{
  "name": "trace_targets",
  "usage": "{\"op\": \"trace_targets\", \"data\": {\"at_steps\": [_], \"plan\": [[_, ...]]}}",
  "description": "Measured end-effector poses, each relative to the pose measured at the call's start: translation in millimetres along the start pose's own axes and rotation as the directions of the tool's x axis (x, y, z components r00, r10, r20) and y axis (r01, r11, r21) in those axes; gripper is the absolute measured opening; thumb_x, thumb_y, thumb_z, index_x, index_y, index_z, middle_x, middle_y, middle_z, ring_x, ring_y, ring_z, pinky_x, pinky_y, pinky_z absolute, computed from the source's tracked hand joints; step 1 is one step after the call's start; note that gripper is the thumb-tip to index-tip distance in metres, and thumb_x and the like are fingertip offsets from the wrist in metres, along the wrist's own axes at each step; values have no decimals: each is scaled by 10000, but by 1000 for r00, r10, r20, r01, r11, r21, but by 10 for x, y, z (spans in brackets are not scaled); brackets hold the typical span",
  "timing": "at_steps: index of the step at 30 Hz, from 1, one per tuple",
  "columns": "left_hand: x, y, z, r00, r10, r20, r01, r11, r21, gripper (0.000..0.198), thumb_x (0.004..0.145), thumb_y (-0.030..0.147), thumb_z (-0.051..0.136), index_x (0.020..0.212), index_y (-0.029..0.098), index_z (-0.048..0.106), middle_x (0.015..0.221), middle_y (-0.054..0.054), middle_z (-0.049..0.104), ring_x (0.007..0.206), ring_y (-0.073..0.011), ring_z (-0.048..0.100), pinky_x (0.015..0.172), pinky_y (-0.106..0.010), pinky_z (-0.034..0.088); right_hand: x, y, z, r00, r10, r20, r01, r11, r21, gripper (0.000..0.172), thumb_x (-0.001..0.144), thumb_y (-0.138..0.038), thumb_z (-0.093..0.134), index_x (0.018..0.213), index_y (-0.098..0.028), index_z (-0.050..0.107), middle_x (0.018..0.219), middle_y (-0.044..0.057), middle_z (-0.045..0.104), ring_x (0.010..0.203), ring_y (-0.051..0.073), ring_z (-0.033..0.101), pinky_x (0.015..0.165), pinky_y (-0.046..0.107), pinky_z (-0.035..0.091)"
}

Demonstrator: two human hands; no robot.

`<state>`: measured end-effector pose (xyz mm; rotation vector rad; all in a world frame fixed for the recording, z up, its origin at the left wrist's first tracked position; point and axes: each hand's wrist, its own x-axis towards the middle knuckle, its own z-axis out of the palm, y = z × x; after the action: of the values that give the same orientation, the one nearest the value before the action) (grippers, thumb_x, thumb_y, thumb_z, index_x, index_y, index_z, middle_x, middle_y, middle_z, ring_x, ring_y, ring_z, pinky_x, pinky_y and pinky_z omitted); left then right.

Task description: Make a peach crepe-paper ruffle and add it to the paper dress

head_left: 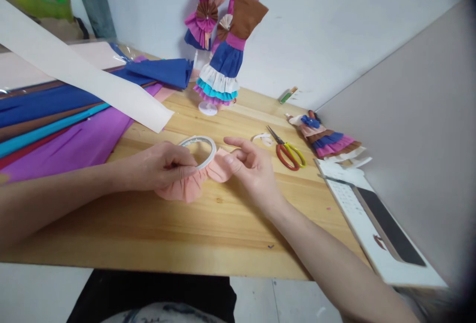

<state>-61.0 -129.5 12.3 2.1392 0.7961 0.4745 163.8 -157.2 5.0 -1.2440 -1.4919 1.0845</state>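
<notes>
Above the wooden table, my left hand (171, 164) is closed round the near side of a narrow white roll of tape (212, 157) and the top of a gathered pink crepe paper strip (189, 187). The strip hangs in soft folds below the roll. My right hand (255, 169) pinches the strip's right end between thumb and curled fingers, with the index finger stretched out to the left. Part of the roll is hidden behind my left fingers.
Scissors (286, 157) and a curled white strip (263, 139) lie right of my hands. Coloured paper sheets (82, 134) and a long white strip (122, 97) fill the left. Paper dresses (232, 60) stand at the wall; another dress (330, 139) lies near a white board (345, 199).
</notes>
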Motion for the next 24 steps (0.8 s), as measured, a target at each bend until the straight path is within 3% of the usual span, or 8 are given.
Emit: {"op": "trace_targets", "data": {"at_steps": [4, 6, 14, 19, 24], "plan": [[-3, 5, 7, 1000, 27, 13, -27, 1000, 9, 358, 908, 333, 472, 593, 164, 472, 610, 23, 491, 578, -97, 473, 546, -206, 366, 41, 51, -15, 991, 93, 97, -104, 988, 117, 339, 666, -459, 793, 698, -185, 597, 610, -33, 550, 543, 93, 469, 520, 247, 356], [1, 9, 2, 1000, 20, 12, -21, 1000, 11, 358, 909, 325, 473, 589, 165, 475, 597, 26, 480, 563, -95, 461, 534, -206, 357, 39, 60, -13, 992, 88, 95, -100, 987, 129, 344, 663, -423, 796, 637, -188, 547, 572, -57, 487, 518, 76, 414, 508, 237, 322], [18, 22, -8, 999, 40, 36, -40, 999, 2, 366, 912, 319, 468, 580, 165, 459, 574, 33, 457, 547, -90, 453, 520, -197, 350, 16, 2, -15, 990, -63, 126, 60, 998, 25, 166, 730, -300, 712, 719, -186, 593, 607, -39, 556, 549, 95, 474, 539, 245, 389], [15, 17, -12, 999, 4, 33, -3, 1000, -19, 337, 913, 329, 476, 627, 158, 527, 570, 37, 474, 549, -92, 454, 517, -193, 348, -13, -17, 6, 983, -92, 161, 92, 996, 7, 174, 764, -305, 686, 679, -194, 582, 605, -23, 574, 547, 100, 489, 538, 251, 403], [17, 20, -15, 999, 38, 31, -38, 999, -1, 359, 913, 326, 474, 594, 162, 486, 580, 32, 472, 560, -89, 455, 532, -194, 357, -18, -26, 11, 991, -89, 105, 91, 996, -16, 240, 750, -355, 711, 641, -196, 567, 566, -33, 537, 528, 95, 451, 507, 241, 364]]}}
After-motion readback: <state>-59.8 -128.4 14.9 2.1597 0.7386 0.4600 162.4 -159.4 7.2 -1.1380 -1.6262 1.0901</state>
